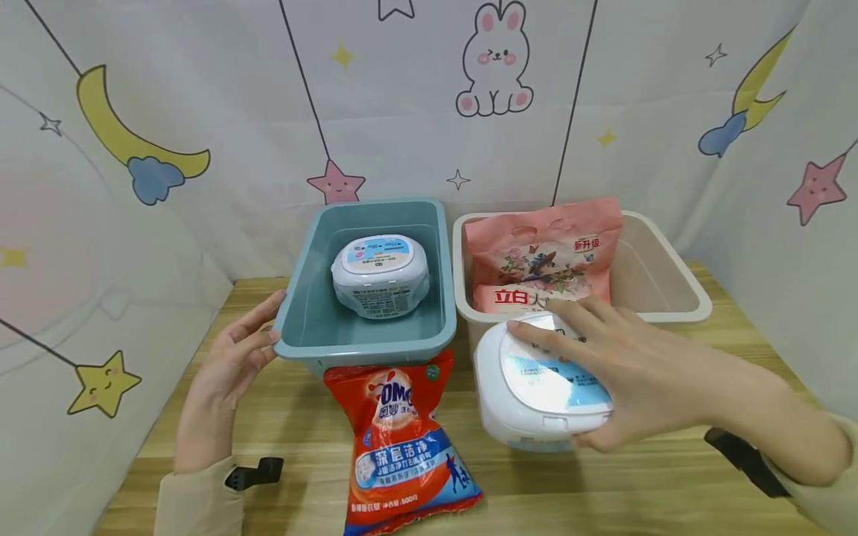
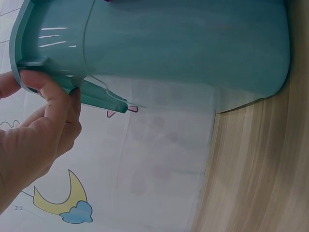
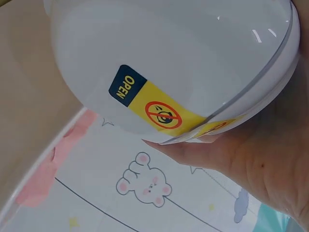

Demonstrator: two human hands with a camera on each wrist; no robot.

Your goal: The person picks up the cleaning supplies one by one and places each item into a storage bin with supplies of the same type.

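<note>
Taking the white box [image 1: 529, 409] in your right hand [image 1: 617, 365] as the middle of the clock in the head view, the pink bag [image 1: 543, 257] stands at 12 o'clock, inside the cream tub [image 1: 660, 275], and rises above its back rim. The cream tub's near wall sits just behind the box. The red bag [image 1: 402, 447] lies on the table [image 1: 302, 420] at 8 o'clock, its top end right by the blue tub's [image 1: 365, 350] near side. At 10 o'clock, the blue tub holds a 2nd white box [image 1: 380, 275], with tub floor showing around it.

Your right fingers grasp the 1st white box over its lid; you cannot tell whether it touches the table. Your left hand [image 1: 237, 346], at 9 o'clock, has thumb and fingers pinching the blue tub's left rim.

The 2 tubs' rims nearly meet. To the pink bag's 3 o'clock, the cream tub's inner walls show. Wood shows between the red bag and the 1st box, and the patterned curtain [image 1: 415, 112] edges the table at 9, 12 and 3 o'clock.
</note>
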